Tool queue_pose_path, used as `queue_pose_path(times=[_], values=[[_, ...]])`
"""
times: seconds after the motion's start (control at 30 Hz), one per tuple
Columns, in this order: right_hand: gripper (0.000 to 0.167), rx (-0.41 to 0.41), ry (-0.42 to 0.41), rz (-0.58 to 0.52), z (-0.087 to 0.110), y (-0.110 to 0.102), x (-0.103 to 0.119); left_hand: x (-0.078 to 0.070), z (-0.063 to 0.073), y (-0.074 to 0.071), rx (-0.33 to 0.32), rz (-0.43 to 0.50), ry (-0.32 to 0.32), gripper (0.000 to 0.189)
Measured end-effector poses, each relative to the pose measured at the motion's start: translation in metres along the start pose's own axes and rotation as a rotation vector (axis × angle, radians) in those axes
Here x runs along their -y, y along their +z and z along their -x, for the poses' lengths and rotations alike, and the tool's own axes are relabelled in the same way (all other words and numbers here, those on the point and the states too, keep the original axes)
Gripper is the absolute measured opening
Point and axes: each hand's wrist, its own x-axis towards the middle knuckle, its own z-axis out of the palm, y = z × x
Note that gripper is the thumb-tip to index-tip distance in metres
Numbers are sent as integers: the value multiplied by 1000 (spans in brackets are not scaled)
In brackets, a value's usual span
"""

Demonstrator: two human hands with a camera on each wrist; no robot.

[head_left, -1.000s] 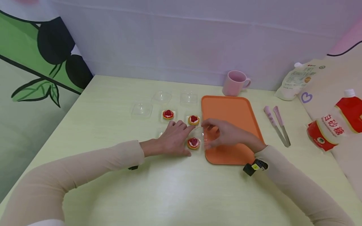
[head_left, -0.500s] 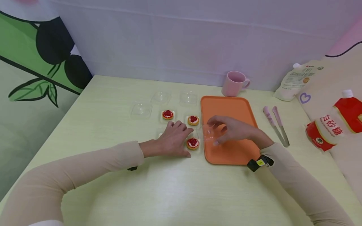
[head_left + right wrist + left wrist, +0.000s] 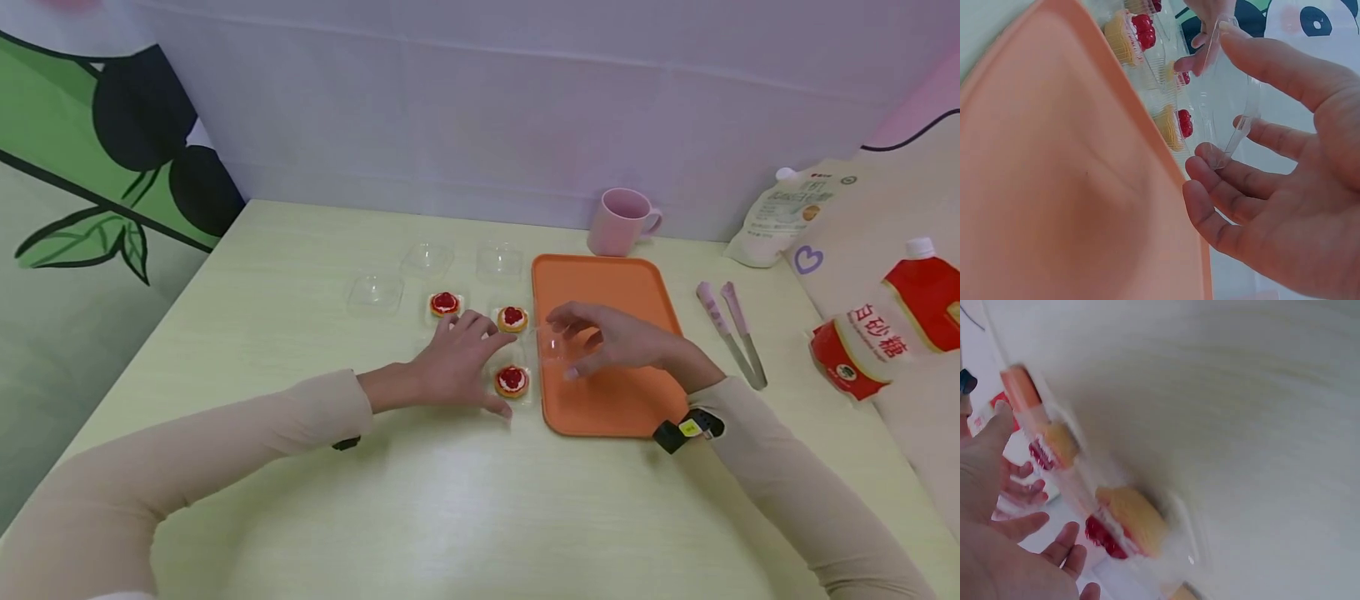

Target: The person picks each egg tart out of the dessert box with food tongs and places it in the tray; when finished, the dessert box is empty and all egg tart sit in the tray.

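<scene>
Left hand spread over the near edge of a small cluster of red-topped tarts, thumb well away from the fingers, nothing gripped; contact with the tarts cannot be made out. Right hand pinches a clear plastic lid between thumb and fingers, lid tilted on edge, above the left part of an orange tray. Tarts sit on clear bases on the pale counter, just left of the tray: back left tart, back right tart, front right tart beside the left thumb. A fourth, masked by the left hand from above, shows partly at the top of the right wrist view. Three more clear pieces lie behind and left of the cluster. Pink mug stands behind the tray; pink-handled tongs lie right of it. Farther right: pale spouted pouch and red-and-white bag, white-capped.
</scene>
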Motion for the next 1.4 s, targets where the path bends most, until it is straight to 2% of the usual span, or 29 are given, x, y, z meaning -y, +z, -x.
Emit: queue_pose_path(times=[0.1, 0.2, 0.3, 0.53, 0.6, 0.7, 0.77, 0.87, 1.0, 1.1, 1.27, 1.4], values=[[72, 5, -4, -35, -2, -2, 0, 6, 0, -8, -69, 83, 23, 80], [69, 14, -9, -83, -5, -4, 0, 13, -3, -14, -154, 125, 61, 62], [65, 33, -18, -147, -7, -5, 1, 18, -8, -20, -251, 106, 128, 55], [47, 85, -50, -353, -15, -7, 7, 26, -17, -28, -451, -14, 327, 56], [48, 102, -50, -419, -18, -6, 10, 28, -19, -29, -488, -31, 366, 54], [58, 122, -47, -522, -20, -6, 13, 31, -21, -29, -532, -21, 397, 52], [64, 141, -59, -584, -23, -6, 13, 33, -21, -29, -558, -15, 407, 51], [58, 159, -76, -657, -25, -6, 13, 35, -23, -28, -593, -8, 409, 50], [57, 158, -61, -691, -29, -5, 15, 37, -23, -29, -614, 7, 393, 49], [69, 143, -38, -670, -33, -5, 16, 39, -23, -30, -623, 18, 377, 48], [62, 82, 2, -610, -38, -7, 25, 42, -23, -35, -644, 16, 348, 48], [58, -20, 56, -517, -42, -9, 36, 45, -23, -42, -628, 41, 265, 49]])
